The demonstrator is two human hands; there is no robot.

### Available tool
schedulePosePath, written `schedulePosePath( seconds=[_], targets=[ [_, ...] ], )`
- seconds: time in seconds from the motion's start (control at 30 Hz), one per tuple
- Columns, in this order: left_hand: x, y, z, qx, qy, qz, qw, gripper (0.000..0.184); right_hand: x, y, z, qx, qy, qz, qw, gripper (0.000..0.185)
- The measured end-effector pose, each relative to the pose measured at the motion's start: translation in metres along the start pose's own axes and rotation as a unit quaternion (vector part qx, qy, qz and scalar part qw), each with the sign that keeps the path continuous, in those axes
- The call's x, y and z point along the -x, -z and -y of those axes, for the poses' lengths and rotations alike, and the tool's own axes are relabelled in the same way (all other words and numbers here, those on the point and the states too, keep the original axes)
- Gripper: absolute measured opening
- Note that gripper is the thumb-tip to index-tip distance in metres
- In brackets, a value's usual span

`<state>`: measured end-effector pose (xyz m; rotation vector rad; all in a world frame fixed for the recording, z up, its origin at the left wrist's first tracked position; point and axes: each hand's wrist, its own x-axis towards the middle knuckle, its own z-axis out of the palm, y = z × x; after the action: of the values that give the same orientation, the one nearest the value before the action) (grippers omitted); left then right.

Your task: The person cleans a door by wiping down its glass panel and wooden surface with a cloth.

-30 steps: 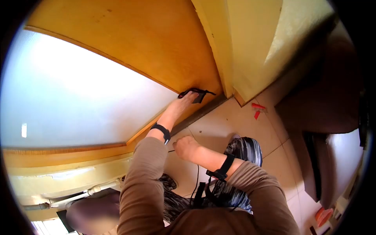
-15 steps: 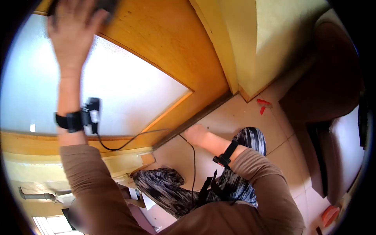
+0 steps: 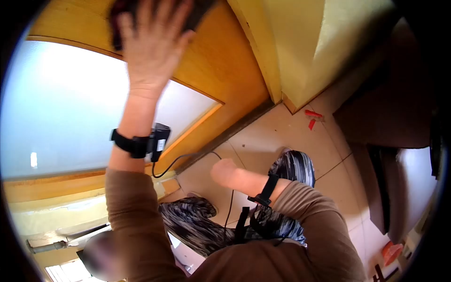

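Note:
My left hand (image 3: 157, 49) reaches up with its fingers spread over a dark cloth (image 3: 123, 26), pressing it on the wooden door (image 3: 223, 56) beside the frosted glass panel (image 3: 66, 108). Part of the cloth is hidden behind the hand, and its top is cut off by the view's edge. A strap with a small black device (image 3: 159, 141) sits on my left wrist, and a thin black cable (image 3: 181, 159) runs from it. Lower down, my right hand (image 3: 224, 171) is curled closed above the tiled floor, nothing visible sticking out of it. The cable passes behind it.
A yellow wall (image 3: 300, 51) stands right of the door. Red scraps (image 3: 312, 117) lie on the floor tiles (image 3: 256, 134). Dark brown furniture (image 3: 380, 117) fills the right side, with a red object (image 3: 391, 253) below it. A grey pipe (image 3: 49, 246) shows at lower left.
My left hand and the dark cloth have moved right across the door, from the upper left. My right hand has shifted slightly left and down in view.

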<state>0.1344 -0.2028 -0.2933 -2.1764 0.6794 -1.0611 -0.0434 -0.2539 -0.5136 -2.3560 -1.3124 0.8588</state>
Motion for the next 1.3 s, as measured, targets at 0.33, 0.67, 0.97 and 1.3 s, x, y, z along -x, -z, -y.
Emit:
schedulePosePath(
  seconds=[0.33,0.67,0.97,1.3],
  targets=[
    [0.082,-0.092,-0.130,0.076,-0.233,0.179,0.953,0.056,-0.007,-0.002,-0.003,0.019,-0.010,-0.015,1.000,0.016],
    [0.187,-0.071,-0.158,0.140,-0.262,0.297,0.907,0.042,-0.026,-0.016,-0.015,-0.028,-0.069,-0.038,0.997,0.026],
    [0.310,0.065,-0.046,0.623,0.626,0.299,0.361,0.047,-0.038,-0.018,-0.017,0.033,0.080,0.071,0.994,0.032],
    [0.377,0.170,-0.042,0.691,0.698,0.004,0.187,0.056,-0.008,0.016,0.029,-0.456,0.000,-0.153,0.877,0.038]
  ],
)
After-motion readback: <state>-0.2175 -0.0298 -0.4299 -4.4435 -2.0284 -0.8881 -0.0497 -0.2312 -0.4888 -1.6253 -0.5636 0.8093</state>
